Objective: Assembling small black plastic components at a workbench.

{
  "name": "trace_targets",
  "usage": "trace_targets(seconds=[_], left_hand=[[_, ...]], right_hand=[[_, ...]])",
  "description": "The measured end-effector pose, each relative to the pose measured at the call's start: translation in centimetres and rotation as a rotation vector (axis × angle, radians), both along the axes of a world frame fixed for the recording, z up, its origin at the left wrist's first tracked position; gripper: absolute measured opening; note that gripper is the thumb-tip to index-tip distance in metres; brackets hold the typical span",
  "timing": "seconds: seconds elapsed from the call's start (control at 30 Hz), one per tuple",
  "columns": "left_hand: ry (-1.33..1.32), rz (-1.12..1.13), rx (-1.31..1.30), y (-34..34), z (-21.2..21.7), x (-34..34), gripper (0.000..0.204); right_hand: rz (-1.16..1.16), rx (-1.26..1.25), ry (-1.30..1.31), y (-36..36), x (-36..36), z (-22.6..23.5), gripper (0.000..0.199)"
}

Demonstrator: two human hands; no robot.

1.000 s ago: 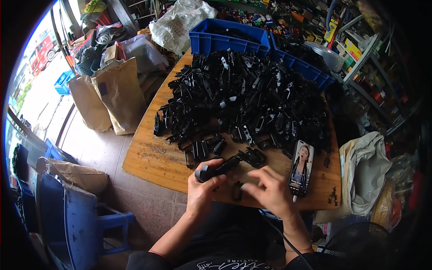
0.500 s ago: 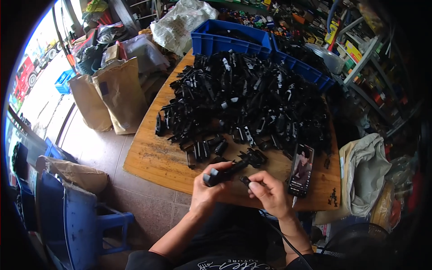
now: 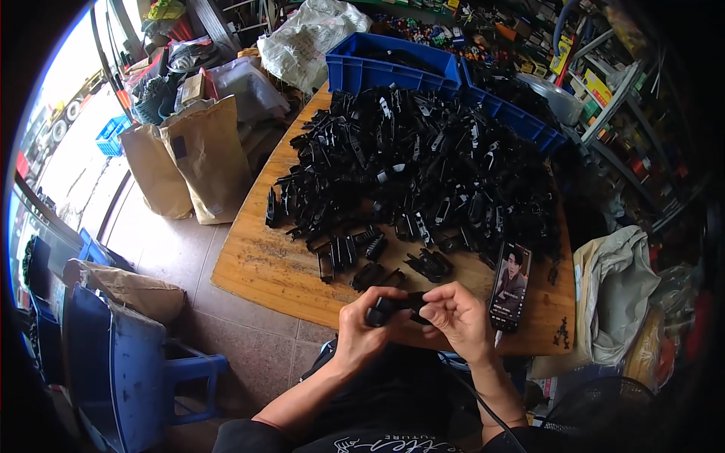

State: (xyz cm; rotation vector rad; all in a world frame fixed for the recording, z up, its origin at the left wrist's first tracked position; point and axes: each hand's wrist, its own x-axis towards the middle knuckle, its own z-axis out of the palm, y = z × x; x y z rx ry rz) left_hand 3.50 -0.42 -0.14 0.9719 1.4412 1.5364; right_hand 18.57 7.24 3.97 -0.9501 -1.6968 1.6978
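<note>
Head view: a wooden table (image 3: pixel 264 260) fills the middle of the room, its boards bare and honey-coloured along the left side, with dark scuffs and stains; at its near edge the left hand (image 3: pixel 359 336) has its grip wrapped round a black part (image 3: pixel 384 308), thumb and fingers pressed to it; the right hand (image 3: pixel 462 323) has its grip pinching the part's right end, fingertips hiding much of it; the part is held just over that near edge.

A heap (image 3: pixel 415 166) of black pieces covers most of the table's far half; a few loose pieces (image 3: pixel 429 264) lie nearer the hands; a phone (image 3: pixel 510 291) rests on the table's right side, and small bits (image 3: pixel 561 332) lie at its near right corner.

Beyond the table's far edge sit blue bins (image 3: pixel 389 77) and a white sack (image 3: pixel 306 49); left of the table, paper bags (image 3: pixel 215 166) and a blue stool (image 3: pixel 196 374) stand on a tiled floor (image 3: pixel 253 340); right of it are a pale sack (image 3: pixel 619 275) and a metal rack (image 3: pixel 613 109) amid clutter.
</note>
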Motion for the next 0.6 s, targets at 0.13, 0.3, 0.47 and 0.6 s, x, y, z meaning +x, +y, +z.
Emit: trace_targets(seconds=[0.13,0.3,0.47,0.6], left_hand=[[-0.118,0.106,-0.025,-0.6,0.9,0.0,0.026],[-0.749,-0.073,0.051,-0.9,0.0,-0.2,0.034],[-1.206,-0.098,0.007,-1.1,-1.0,-0.7,0.027],[-1.354,-0.056,0.103,-0.6,-0.7,-1.6,0.031]], right_hand=[[-0.051,0.336,-0.047,0.0,0.8,-0.7,0.033],[0.127,0.089,0.0,-1.1,0.8,-0.9,0.027],[0.133,0.64,-0.132,1.7,-0.3,-0.1,0.021],[-0.089,1.115,-0.549,4.5,-1.1,-1.6,0.014]])
